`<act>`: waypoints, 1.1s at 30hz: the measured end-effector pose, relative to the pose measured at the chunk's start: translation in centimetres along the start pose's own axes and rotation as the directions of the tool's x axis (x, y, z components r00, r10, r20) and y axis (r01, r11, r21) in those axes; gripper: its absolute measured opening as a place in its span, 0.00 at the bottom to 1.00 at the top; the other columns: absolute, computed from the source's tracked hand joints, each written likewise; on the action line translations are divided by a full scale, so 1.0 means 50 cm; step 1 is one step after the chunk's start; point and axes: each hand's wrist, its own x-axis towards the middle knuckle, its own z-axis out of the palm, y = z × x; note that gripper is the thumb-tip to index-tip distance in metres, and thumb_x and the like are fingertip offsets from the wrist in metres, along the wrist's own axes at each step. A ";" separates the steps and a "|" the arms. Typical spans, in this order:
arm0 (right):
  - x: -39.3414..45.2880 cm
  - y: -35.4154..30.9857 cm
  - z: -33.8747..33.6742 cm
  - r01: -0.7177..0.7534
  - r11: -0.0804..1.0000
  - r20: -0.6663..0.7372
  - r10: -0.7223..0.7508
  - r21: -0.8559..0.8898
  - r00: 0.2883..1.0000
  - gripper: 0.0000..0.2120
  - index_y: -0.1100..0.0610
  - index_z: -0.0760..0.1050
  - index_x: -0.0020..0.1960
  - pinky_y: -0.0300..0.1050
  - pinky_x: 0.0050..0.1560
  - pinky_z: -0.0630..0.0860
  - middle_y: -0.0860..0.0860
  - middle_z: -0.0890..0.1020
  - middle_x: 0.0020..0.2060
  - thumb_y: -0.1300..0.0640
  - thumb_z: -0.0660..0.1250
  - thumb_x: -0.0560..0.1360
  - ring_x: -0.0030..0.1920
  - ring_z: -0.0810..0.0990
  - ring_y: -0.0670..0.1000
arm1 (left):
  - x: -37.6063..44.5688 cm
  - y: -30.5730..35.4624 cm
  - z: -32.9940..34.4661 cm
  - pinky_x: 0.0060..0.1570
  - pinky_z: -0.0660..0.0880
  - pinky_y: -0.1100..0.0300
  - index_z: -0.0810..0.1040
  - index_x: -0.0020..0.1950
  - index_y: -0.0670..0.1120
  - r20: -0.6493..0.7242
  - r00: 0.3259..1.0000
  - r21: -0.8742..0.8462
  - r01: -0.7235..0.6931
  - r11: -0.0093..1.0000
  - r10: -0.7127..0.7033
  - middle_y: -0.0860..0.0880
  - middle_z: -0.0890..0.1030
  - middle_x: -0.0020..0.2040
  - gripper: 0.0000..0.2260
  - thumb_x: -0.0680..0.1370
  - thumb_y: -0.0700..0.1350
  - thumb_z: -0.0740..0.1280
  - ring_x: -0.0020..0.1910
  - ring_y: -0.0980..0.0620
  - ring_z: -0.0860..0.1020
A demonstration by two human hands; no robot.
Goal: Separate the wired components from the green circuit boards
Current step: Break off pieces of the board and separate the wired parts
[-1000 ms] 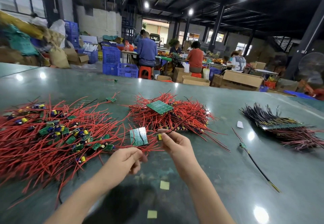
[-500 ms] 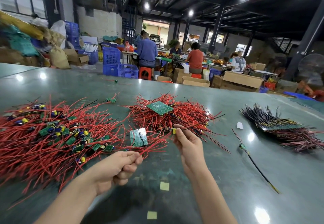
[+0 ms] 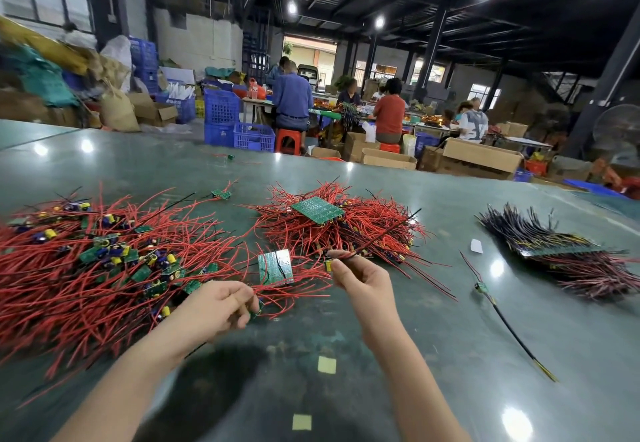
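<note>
While the left hand grips a small board piece near the sorted pile, the right hand pinches a wired part, apparently for sorting.

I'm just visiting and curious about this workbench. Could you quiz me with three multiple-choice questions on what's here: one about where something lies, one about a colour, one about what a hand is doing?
1. Where does the heap of dark wires lie?
A. at the right of the table
B. between the two hands
C. on the floor

2. What colour are most wires in the big left pile?
A. blue
B. red
C. white

3. What is the right hand doing?
A. lying flat on the table
B. gripping a crate
C. pinching a wired component

Answers: 1 A, it sits far right on the table. 2 B, the strands are bright red. 3 C, fingertips close on the thin wires near a small yellow part.
</note>
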 end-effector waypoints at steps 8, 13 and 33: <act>-0.015 -0.004 0.027 -0.093 0.996 -0.050 0.092 -0.012 0.994 0.06 0.55 0.82 0.43 0.43 0.47 0.78 0.52 0.84 0.37 0.64 0.69 0.73 0.38 0.80 0.47 | -0.037 0.032 0.042 0.54 0.66 0.49 0.78 0.62 0.42 -0.337 0.611 0.850 -0.129 0.510 0.717 0.47 0.81 0.56 0.26 0.67 0.49 0.57 0.55 0.44 0.74; -0.034 -0.016 0.054 -0.232 0.925 0.284 0.146 0.300 0.948 0.07 0.61 0.82 0.50 0.41 0.41 0.77 0.58 0.81 0.41 0.62 0.67 0.74 0.38 0.78 0.50 | -0.040 0.049 0.090 0.45 0.77 0.54 0.75 0.66 0.44 -0.133 0.721 0.872 -0.241 0.426 0.680 0.47 0.84 0.51 0.24 0.71 0.48 0.72 0.43 0.46 0.83; -0.047 -0.013 0.075 -0.253 0.967 0.254 0.235 0.041 0.938 0.10 0.60 0.80 0.49 0.35 0.34 0.67 0.49 0.81 0.36 0.60 0.60 0.79 0.30 0.72 0.43 | 0.039 0.007 -0.063 0.64 0.69 0.57 0.66 0.71 0.54 -0.010 0.958 0.836 -0.149 0.528 0.286 0.54 0.72 0.67 0.23 0.77 0.43 0.66 0.64 0.53 0.72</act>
